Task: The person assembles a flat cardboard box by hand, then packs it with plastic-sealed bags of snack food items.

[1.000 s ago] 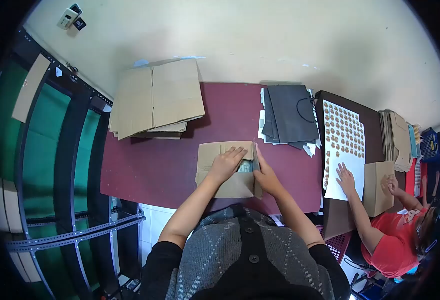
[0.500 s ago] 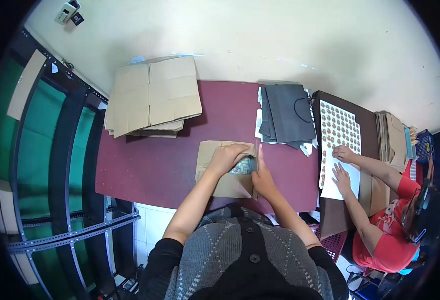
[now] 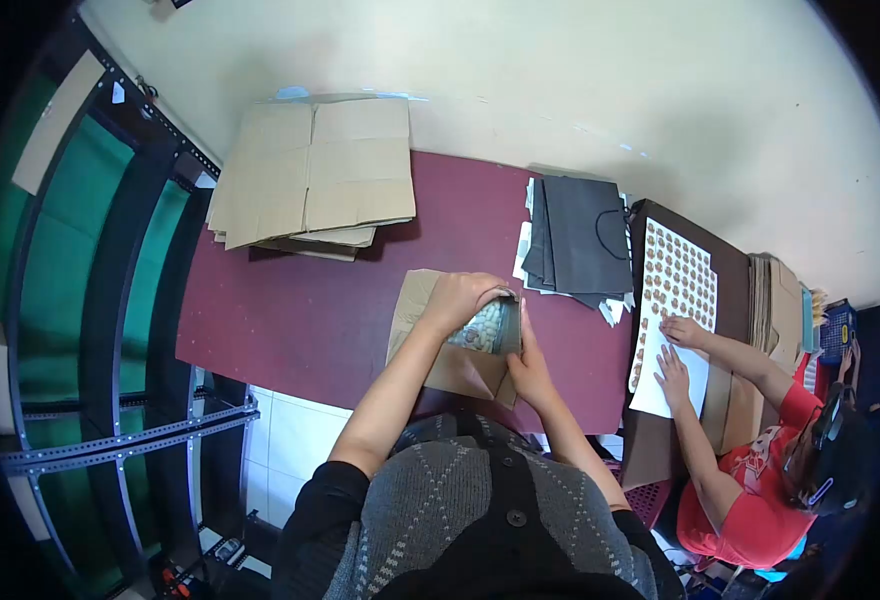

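Observation:
A flat brown cardboard mailer (image 3: 450, 370) lies on the dark red table (image 3: 300, 310) right in front of me. My left hand (image 3: 463, 297) curls over the top of a patterned grey-green packet (image 3: 485, 328) that sticks up out of the mailer's upper right part. My right hand (image 3: 528, 362) presses against the packet's right side and the cardboard edge, fingers pointing up.
A stack of flattened cardboard boxes (image 3: 310, 180) lies at the table's far left. Black paper bags (image 3: 580, 235) are piled at the far right. Beside me a person in red (image 3: 750, 490) has both hands on a sticker sheet (image 3: 675, 300). A metal rack (image 3: 90, 300) stands left.
My left hand went from lying flat on the mailer to gripping the patterned packet, which now shows more. The neighbour's hands moved up the sticker sheet. The view shifted slightly.

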`<state>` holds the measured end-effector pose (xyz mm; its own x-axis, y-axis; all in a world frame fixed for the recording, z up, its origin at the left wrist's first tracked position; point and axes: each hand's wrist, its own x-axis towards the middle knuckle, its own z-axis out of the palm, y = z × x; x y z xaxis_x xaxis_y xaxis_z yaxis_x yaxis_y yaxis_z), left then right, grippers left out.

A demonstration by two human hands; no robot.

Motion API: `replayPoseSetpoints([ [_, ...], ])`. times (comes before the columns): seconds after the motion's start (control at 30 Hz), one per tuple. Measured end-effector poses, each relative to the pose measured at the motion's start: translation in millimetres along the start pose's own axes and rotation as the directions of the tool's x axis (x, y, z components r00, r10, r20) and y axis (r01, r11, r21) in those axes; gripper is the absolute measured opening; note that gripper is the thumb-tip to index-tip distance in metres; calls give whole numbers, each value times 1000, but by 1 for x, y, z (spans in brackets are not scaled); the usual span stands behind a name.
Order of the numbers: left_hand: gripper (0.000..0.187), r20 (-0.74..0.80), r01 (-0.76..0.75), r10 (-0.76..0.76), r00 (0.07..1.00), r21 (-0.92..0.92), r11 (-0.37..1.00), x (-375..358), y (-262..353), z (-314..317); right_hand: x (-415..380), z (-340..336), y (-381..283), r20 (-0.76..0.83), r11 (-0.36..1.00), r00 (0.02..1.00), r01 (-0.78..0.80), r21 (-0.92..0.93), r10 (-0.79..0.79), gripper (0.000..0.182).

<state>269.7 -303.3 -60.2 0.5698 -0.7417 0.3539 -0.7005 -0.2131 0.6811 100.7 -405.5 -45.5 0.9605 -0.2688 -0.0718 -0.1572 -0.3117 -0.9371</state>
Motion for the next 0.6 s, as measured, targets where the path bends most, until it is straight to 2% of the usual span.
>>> replayPoseSetpoints([
  [0.1, 21, 8, 5, -5, 1000, -2, 1000, 2, -4, 4, 0, -9, -3, 49, 999, 999, -17, -44, 20, 83],
  [0.2, 21, -5, 20, -20, 1000, -8, 1000, -1, -5, 3, 3, -19, -5, 228, 996, 971, -53, -77, 69, 88],
  [0.37, 20, -31, 2, -2, 1000, 10, 1000, 2, -4, 3, 4, -27, -5, 279, 997, 960, 22, -71, -1, 90],
  [0.47, 19, -19, 46, -46, 999, 5, 999, 3, 0, -1, 4, -30, -6, 322, 994, 945, -23, -110, 57, 88],
  [0.6, 20, -1, 71, -71, 997, 2, 997, 6, 0, -1, 5, -32, -5, 328, 995, 943, -23, -101, 55, 88],
])
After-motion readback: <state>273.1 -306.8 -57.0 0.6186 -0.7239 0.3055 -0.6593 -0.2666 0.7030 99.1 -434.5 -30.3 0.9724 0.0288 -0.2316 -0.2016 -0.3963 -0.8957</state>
